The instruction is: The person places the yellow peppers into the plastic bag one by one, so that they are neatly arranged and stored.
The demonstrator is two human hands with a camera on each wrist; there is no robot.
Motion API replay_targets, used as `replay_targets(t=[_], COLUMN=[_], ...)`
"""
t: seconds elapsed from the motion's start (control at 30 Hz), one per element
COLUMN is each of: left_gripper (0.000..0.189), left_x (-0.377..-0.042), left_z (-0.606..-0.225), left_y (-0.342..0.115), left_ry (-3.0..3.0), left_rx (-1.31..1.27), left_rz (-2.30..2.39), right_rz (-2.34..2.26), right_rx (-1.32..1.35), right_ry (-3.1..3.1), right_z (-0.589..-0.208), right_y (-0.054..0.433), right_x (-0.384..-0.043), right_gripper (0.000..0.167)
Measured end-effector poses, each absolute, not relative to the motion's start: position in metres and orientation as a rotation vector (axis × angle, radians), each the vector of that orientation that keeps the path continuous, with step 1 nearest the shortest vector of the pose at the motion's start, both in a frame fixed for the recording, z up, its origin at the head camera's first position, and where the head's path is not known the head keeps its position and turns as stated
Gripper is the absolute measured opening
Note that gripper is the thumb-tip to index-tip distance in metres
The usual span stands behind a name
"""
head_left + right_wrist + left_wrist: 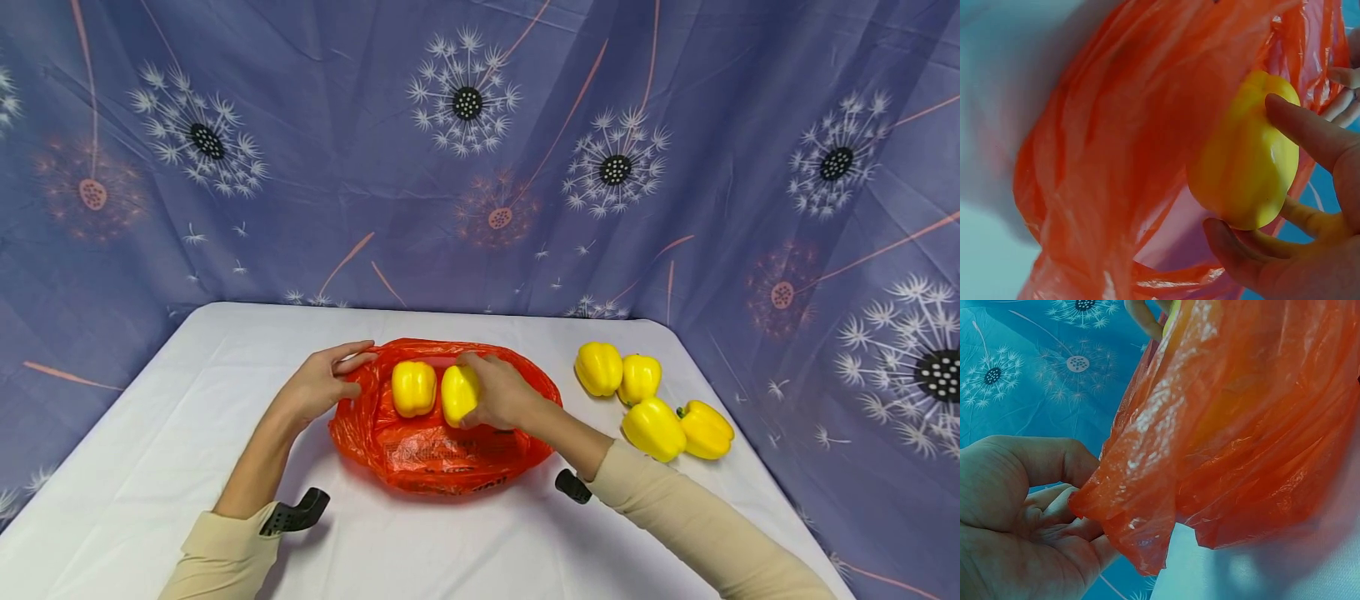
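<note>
A red plastic bag (457, 458) lies spread open on the table, with dark printing on its near side. Inside its mouth sits one yellow bell pepper (413, 388). My right hand (501, 393) grips a second yellow bell pepper (456, 397) just to the right of it, over the bag's opening. In the right wrist view, thumb and fingers wrap that pepper (1244, 162) beside the bag's red film (1116, 125). At the bag's left edge, my left hand (318, 385) pinches the thin plastic (1141, 506) between thumb and fingers.
Several more yellow bell peppers (654, 428) are grouped on the right side of the white-covered table (150, 433). A blue curtain (337, 167) with dandelion prints hangs behind and beside the table. Dark wrist devices (296, 512) show near both sleeves.
</note>
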State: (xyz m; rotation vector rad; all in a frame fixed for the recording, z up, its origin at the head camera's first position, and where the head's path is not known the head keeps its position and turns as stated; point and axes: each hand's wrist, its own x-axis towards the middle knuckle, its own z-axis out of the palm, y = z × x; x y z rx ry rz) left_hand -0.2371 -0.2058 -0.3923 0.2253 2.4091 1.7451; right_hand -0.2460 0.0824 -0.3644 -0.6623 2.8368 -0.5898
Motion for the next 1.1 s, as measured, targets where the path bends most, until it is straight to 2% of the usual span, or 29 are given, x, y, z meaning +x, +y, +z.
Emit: replay_targets(t=[0.8,1.1], left_gripper=[0.078,0.078], left_x=[-0.238,-0.237], left_z=[-0.395,-0.395], left_y=[-0.204,-0.204], left_ry=[2.405,2.419], left_rx=[0.201,0.184], left_rz=[1.739,1.724], right_rz=[-0.578,-0.576], right_rx=[-0.668,-0.669], right_ry=[2.868,2.864], right_z=[-0.386,-0.380], right_y=[0.081,0.085], right_x=[-0.248,-0.245], right_gripper=[0.086,0.078])
